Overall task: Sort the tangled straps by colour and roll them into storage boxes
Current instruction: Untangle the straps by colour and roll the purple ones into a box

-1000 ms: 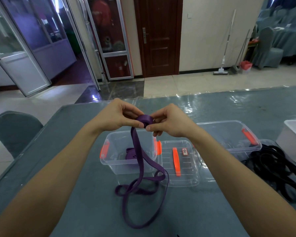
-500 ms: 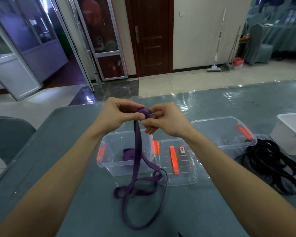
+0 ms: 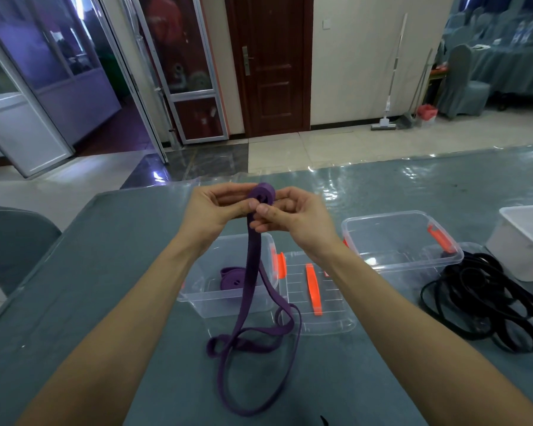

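A purple strap (image 3: 253, 265) is partly wound into a small roll held up above the table. My left hand (image 3: 216, 207) grips the roll from the left with thumb and fingers. My right hand (image 3: 290, 213) pinches it from the right. The loose tail hangs down and lies in loops on the table in front of a clear storage box (image 3: 197, 290) with orange latches. Inside that box lies another rolled purple strap (image 3: 233, 279). A second clear box (image 3: 400, 259) stands to the right, and a heap of black straps (image 3: 486, 302) lies beside it.
A clear lid with an orange handle (image 3: 313, 289) lies flat between the two boxes. A white bin (image 3: 523, 244) stands at the right edge. A grey chair (image 3: 13, 241) is by the table's left edge. The table has a grey-blue cover (image 3: 105, 302).
The roll between my hands has grown a little as more strap was wound on. The hanging tail has shortened slightly, and the camera view has shifted.
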### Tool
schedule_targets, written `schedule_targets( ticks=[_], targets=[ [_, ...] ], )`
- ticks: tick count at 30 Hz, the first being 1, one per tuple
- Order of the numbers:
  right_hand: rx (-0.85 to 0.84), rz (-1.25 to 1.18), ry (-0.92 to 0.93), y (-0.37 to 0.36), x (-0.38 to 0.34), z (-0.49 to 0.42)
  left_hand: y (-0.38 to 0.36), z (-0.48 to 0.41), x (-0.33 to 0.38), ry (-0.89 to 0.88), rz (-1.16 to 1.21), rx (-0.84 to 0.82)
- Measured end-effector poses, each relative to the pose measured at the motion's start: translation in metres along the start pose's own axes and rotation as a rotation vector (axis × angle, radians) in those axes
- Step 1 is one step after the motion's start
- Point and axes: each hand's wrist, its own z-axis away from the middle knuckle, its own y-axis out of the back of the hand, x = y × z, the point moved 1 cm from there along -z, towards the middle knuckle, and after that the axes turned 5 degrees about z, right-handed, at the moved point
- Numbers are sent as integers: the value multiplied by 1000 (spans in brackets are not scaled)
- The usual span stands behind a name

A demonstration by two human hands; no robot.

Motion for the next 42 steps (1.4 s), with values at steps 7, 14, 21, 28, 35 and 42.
schedule_targets(
  ticks=[7, 14, 21, 28, 35, 42],
  targets=[
    [-168, 997, 43, 18, -30, -8, 16, -7, 38, 25, -500, -224],
    [-309, 790, 40, 12, -46, -19, 5, -23, 75, -46, -881, -371],
    [-173, 331, 246, 14, -67, -25, 13, -20, 71, -166, -300, -42],
    [-45, 5, 275, 0, -92, -41, -5, -31, 86, -204, -20, 65],
    [-130, 548, 106, 17, -70, -13, 5, -3, 70, -71, -375, -20],
    [-80, 704, 261, 6, -105, -28, 6, -27, 115, -282, -696, -130]
  ],
)
